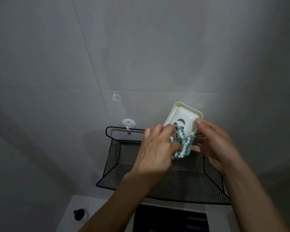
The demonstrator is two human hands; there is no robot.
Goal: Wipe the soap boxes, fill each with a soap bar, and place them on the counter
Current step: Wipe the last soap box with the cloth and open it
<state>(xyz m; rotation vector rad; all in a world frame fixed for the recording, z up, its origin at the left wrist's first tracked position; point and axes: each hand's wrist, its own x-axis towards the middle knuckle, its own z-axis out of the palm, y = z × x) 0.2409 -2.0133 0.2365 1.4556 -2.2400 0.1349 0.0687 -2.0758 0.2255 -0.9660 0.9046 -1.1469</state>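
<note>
Right hand (214, 146) grips cream rounded-rectangular plastic soap box (182, 118), tilted above black wire-mesh basket (117, 166); left hand (156, 151) pinches fuzzy green-white cloth (182, 141) against box rim.

Glossy plastic soap box (182, 114) (fluffy cloth (182, 144))

The soap box (182, 118) is above the wall-mounted mesh basket (117, 166); the wall hook (129, 124) is left of it; the counter (70, 213) lies below.
</note>
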